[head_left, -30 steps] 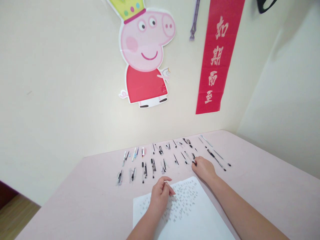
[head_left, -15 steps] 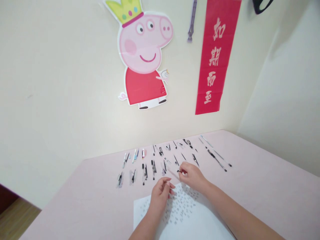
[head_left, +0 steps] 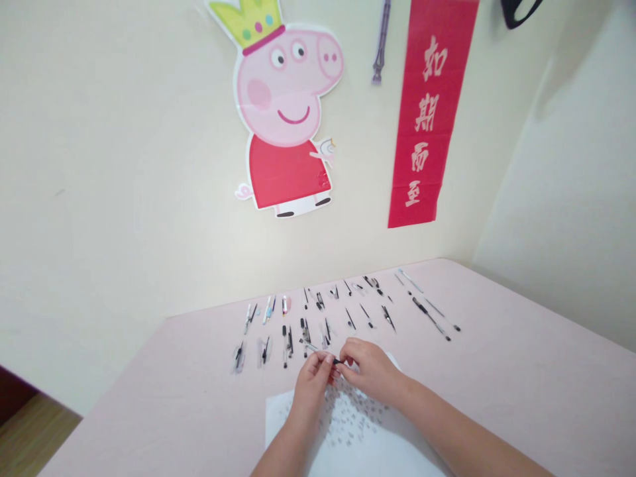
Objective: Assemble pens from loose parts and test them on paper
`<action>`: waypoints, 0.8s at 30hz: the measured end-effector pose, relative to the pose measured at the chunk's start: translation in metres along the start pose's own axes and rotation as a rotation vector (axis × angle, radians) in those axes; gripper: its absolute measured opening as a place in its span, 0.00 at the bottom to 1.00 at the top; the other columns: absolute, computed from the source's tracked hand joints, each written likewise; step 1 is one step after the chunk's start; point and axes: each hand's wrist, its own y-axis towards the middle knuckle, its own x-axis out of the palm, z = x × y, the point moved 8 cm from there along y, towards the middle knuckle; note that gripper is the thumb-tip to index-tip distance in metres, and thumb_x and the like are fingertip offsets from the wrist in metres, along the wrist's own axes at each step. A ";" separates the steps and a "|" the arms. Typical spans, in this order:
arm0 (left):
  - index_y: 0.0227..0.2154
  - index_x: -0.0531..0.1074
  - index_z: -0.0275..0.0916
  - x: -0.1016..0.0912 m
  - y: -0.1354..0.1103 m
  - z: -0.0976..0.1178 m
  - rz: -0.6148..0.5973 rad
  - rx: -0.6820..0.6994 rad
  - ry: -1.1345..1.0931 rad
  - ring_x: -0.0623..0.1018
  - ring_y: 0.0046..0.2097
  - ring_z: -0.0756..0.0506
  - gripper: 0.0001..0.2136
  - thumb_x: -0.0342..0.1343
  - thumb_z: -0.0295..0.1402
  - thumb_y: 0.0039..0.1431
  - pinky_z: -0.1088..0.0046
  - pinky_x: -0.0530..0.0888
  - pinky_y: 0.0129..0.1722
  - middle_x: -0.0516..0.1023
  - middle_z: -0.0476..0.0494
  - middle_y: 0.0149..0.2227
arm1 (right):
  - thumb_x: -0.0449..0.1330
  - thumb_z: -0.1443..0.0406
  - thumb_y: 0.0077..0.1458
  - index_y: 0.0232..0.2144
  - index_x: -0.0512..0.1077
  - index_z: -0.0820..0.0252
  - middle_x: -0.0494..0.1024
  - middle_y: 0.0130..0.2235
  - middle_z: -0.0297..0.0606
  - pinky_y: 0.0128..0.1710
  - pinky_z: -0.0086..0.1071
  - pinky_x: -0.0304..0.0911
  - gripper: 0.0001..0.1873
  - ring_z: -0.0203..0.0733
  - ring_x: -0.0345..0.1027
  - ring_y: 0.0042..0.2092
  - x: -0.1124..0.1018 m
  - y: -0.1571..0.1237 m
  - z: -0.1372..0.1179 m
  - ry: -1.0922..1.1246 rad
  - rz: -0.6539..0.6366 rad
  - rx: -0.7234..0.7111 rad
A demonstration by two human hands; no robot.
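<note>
A slim pen [head_left: 311, 346] with a clear barrel slants between my two hands above the paper. My left hand [head_left: 313, 381] is closed round its barrel, and the far end sticks out up and to the left. At the pen's near end, the fingertips of my right hand [head_left: 371, 368] pinch a black part; whether that is a cap or a grip I cannot tell. Under both hands lies a white sheet of paper [head_left: 342, 454] covered with small dark marks. Beyond it, pens taken apart lie in groups, among them a black-capped pen [head_left: 285, 348].
The pink table [head_left: 183, 397] meets the wall at the back. Long pen parts [head_left: 431, 318] lie at the right. Several refills and caps, such as a thin black refill [head_left: 366, 311], fill the back rows. A pig cut-out [head_left: 288, 165] and a red banner [head_left: 422, 132] hang on the wall.
My right hand has moved left and down towards my left hand. My left hand, with fingers apart before, has closed on the pen. Loose parts near the right hand's earlier place are gone.
</note>
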 end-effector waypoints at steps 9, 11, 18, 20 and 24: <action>0.26 0.71 0.35 -0.006 0.002 -0.009 0.060 -0.086 -0.197 0.75 0.31 0.51 0.11 0.62 0.38 0.45 0.78 0.70 0.30 0.76 0.47 0.28 | 0.51 0.68 0.50 0.26 0.69 0.60 0.71 0.29 0.34 0.31 0.26 0.54 0.07 0.35 0.62 0.31 -0.020 0.009 0.046 -0.024 0.031 0.115; 0.27 0.72 0.35 -0.006 0.002 -0.011 0.073 -0.124 -0.245 0.76 0.33 0.50 0.10 0.63 0.36 0.45 0.79 0.71 0.31 0.77 0.45 0.30 | 0.51 0.69 0.48 0.25 0.69 0.60 0.72 0.29 0.34 0.31 0.26 0.53 0.07 0.36 0.63 0.31 -0.027 0.009 0.078 -0.063 0.056 0.247; 0.28 0.72 0.35 -0.008 0.002 -0.012 0.100 -0.160 -0.356 0.77 0.32 0.50 0.08 0.63 0.30 0.44 0.77 0.73 0.32 0.78 0.45 0.30 | 0.50 0.67 0.49 0.24 0.67 0.60 0.71 0.25 0.34 0.28 0.27 0.50 0.07 0.37 0.63 0.29 -0.055 -0.010 0.166 -0.179 0.191 0.580; 0.28 0.72 0.35 -0.008 0.002 -0.012 0.101 -0.157 -0.349 0.77 0.33 0.49 0.08 0.63 0.30 0.43 0.77 0.73 0.32 0.78 0.45 0.30 | 0.51 0.67 0.48 0.27 0.67 0.60 0.73 0.27 0.36 0.27 0.27 0.50 0.06 0.38 0.64 0.30 -0.056 -0.014 0.178 -0.204 0.164 0.654; 0.28 0.72 0.35 -0.007 0.001 -0.011 0.082 -0.150 -0.308 0.77 0.34 0.48 0.09 0.63 0.31 0.43 0.76 0.73 0.33 0.78 0.43 0.32 | 0.51 0.64 0.49 0.32 0.68 0.61 0.75 0.31 0.40 0.27 0.28 0.49 0.09 0.40 0.67 0.31 -0.052 -0.016 0.177 -0.297 0.085 0.703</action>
